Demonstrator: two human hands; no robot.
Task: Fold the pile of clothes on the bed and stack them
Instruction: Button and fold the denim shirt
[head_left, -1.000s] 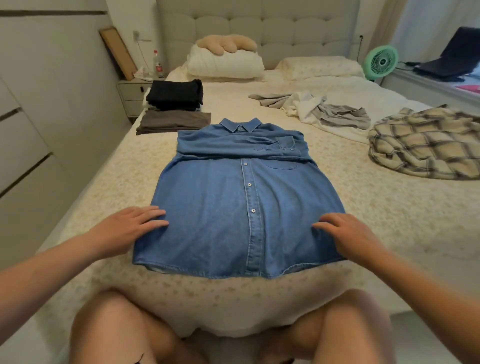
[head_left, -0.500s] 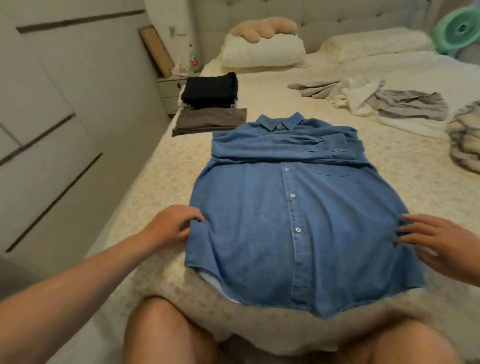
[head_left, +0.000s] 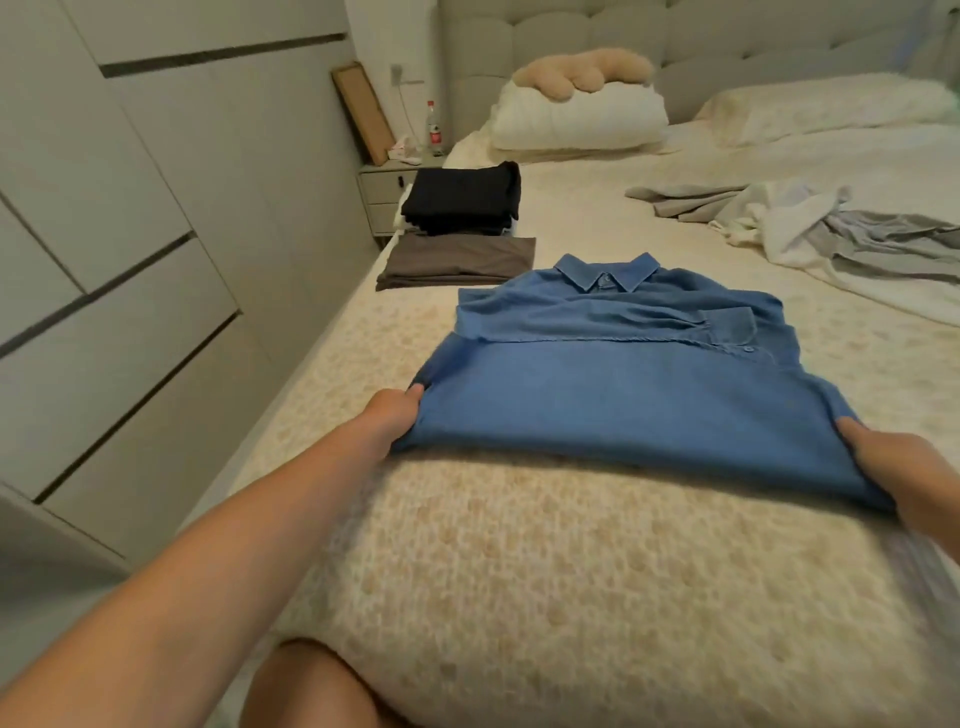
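Note:
A blue denim shirt (head_left: 623, 384) lies on the cream bed (head_left: 519, 561), collar away from me, sleeves folded across the chest. Its lower half is turned up over the middle, plain back side showing. My left hand (head_left: 392, 415) grips the left end of that fold, fingers tucked under the cloth. My right hand (head_left: 888, 467) grips the right end the same way. Beyond the shirt on the left lie a folded brown garment (head_left: 457, 260) and a folded black stack (head_left: 462, 200). Unfolded grey and white clothes (head_left: 810, 228) lie at the right.
White wardrobe doors (head_left: 130, 260) run close along the bed's left side. A nightstand (head_left: 384, 192) with a bottle (head_left: 435, 130) stands at the head. Pillows (head_left: 582, 117) and a plush toy (head_left: 587, 70) sit by the headboard. My knee (head_left: 306, 686) shows at the bottom edge.
Both hands took hold of the shirt's sides near the hem and lifted the lower half up and away from me over the middle. The view swung left.

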